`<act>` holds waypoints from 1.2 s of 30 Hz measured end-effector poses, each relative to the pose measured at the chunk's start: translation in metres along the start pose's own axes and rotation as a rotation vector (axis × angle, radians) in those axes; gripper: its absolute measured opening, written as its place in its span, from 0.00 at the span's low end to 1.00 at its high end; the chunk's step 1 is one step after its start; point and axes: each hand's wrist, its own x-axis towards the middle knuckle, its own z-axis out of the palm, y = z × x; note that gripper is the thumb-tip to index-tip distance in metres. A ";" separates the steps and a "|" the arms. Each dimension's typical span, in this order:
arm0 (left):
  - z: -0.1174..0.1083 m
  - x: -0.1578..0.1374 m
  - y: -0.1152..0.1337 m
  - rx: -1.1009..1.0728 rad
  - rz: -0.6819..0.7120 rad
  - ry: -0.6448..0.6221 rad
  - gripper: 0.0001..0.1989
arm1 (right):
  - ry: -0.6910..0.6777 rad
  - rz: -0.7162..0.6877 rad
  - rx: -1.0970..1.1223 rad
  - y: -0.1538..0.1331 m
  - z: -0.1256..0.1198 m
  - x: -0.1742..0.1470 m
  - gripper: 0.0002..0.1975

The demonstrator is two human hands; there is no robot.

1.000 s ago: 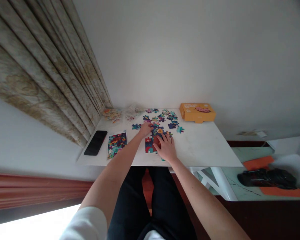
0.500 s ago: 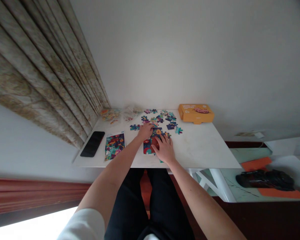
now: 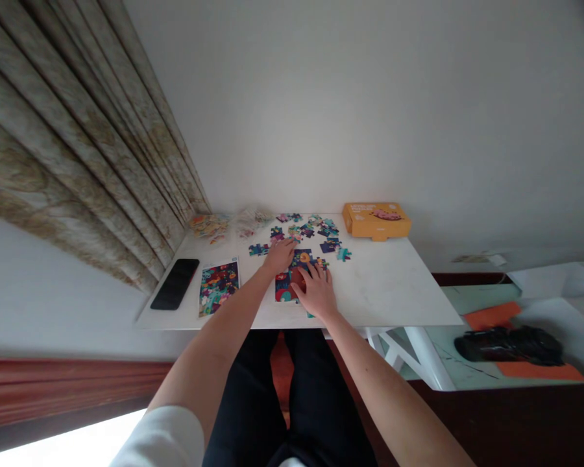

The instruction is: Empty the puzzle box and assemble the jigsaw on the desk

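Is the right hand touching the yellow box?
No, the right hand lies over the joined puzzle pieces, well apart from the yellow box.

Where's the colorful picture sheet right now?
In the head view, the picture sheet lies on the left side of the white table, between the black phone and the partly joined puzzle.

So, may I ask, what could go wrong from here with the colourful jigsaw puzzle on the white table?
1. The right hand lies over the joined, dark multicoloured puzzle section; a sideways push might separate its pieces.
2. The bare left forearm passes close by the flat, white-edged picture sheet and could drag it.
3. What looks like a small teal puzzle piece shows near the table's front edge; the right wrist might knock it off.
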 end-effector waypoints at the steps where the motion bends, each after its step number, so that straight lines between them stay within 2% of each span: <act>1: 0.001 -0.005 0.002 -0.005 0.028 0.012 0.23 | 0.000 -0.001 0.001 0.000 0.000 0.000 0.30; 4: 0.003 -0.026 0.007 -0.014 0.097 0.022 0.23 | 0.001 -0.002 0.005 0.000 0.001 0.000 0.30; 9: 0.008 -0.051 0.014 -0.001 0.092 -0.055 0.26 | 0.013 -0.005 0.012 0.000 0.001 0.000 0.29; 22: 0.006 -0.063 0.018 -0.034 0.040 -0.098 0.27 | 0.019 -0.007 0.013 0.000 0.001 0.000 0.28; 27: 0.003 -0.098 0.020 -0.095 0.046 -0.097 0.26 | 0.037 -0.007 0.016 0.000 0.003 0.000 0.27; 32: -0.003 -0.139 0.021 -0.085 0.030 -0.013 0.25 | 0.051 0.004 0.012 0.002 0.008 0.001 0.27; 36: -0.006 -0.151 0.021 -0.060 -0.003 0.022 0.27 | 0.044 0.012 -0.011 0.003 0.010 0.002 0.28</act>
